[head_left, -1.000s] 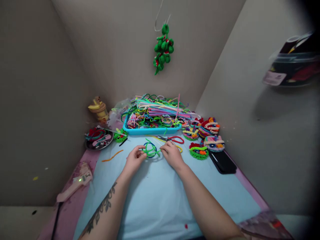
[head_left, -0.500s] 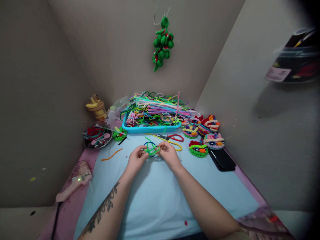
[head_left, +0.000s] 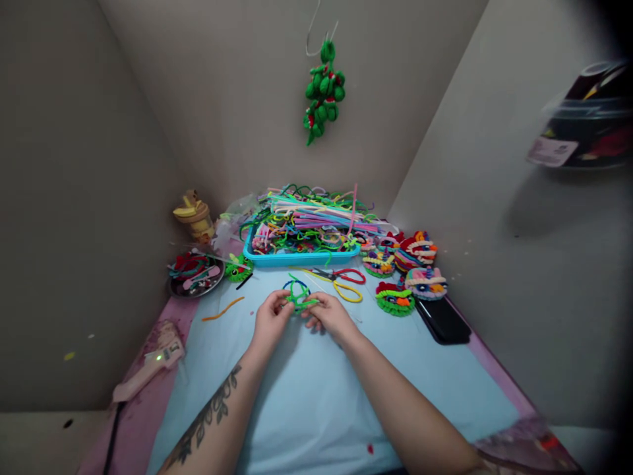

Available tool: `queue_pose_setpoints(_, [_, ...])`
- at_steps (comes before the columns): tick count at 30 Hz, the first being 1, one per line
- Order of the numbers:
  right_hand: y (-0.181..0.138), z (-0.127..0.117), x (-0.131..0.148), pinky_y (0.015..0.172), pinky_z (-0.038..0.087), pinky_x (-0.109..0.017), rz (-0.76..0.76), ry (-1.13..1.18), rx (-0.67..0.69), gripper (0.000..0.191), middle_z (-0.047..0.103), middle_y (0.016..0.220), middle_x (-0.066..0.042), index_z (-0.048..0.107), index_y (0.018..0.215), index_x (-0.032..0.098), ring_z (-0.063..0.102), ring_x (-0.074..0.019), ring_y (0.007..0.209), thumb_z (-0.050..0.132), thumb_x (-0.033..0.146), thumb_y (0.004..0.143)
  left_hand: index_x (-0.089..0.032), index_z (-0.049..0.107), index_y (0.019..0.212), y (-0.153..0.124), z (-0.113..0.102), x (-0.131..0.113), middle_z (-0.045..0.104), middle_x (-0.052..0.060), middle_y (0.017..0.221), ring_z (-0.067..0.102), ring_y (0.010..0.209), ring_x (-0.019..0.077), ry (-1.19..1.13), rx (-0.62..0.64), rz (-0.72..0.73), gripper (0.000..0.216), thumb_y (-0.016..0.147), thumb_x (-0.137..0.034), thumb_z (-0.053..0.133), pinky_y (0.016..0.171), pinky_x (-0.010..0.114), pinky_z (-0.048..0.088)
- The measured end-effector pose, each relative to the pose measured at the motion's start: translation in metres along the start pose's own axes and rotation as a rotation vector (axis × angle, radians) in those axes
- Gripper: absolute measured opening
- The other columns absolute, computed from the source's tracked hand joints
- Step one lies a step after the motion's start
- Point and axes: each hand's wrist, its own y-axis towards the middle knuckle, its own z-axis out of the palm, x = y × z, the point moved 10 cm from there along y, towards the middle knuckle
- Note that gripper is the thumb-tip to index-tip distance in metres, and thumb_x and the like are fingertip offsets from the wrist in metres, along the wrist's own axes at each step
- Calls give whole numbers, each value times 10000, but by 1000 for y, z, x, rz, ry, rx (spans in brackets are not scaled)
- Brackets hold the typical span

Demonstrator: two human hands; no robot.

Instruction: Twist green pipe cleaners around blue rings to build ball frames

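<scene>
Between my hands is a bent piece of pipe cleaner work (head_left: 299,293), bright green strands looped with a dark blue ring. My left hand (head_left: 273,315) pinches its left side between thumb and fingers. At its right side, my right hand (head_left: 327,311) grips a green strand between thumb and forefinger, its other fingers curled below. Just beyond the hands lie scissors (head_left: 341,276) with one red and one yellow handle. An orange pipe cleaner (head_left: 223,309) and a short black one (head_left: 244,282) rest to the left on the pale blue cloth (head_left: 316,396).
A blue tray (head_left: 301,258) heaped with pipe cleaners stands at the back. Several colourful fuzzy pieces (head_left: 394,299) and a black phone (head_left: 444,321) lie right. On the left are a lit glue gun (head_left: 153,363), a metal bowl (head_left: 196,290) and a green fuzzy piece (head_left: 239,268).
My right hand has turned and dropped slightly, its lower fingers now showing beneath the green strand. My left hand keeps its pinch. The whole view has shifted a little.
</scene>
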Motion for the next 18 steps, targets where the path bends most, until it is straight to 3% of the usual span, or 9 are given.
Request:
queue_pose_setpoints(3, [-2,6,-2,362,367,-159,17,113,7,240,683,710,7,522,828,194,637,-119,482,608,317,641,-159,625,892,0,-1,-1,587,-9,646,523,579,111,23,-7,25,266,642,-239,669,563,220,387])
queue_pose_setpoints(9, [-5,8,2,464,436,-178,2,251,6,343,671,667,24,538,830,187,669,-142,597,721,254,548,-157,623,881,-1,-3,-3,585,-7,633,523,566,116,-8,-41,19,275,631,-256,681,563,231,389])
queue_pose_setpoints(18, [-3,0,4,392,364,-168,-70,326,-124,355,547,546,90,454,802,208,542,-90,439,679,202,528,-154,600,858,-1,6,10,625,4,661,560,591,122,-95,12,-60,325,590,-290,723,588,236,404])
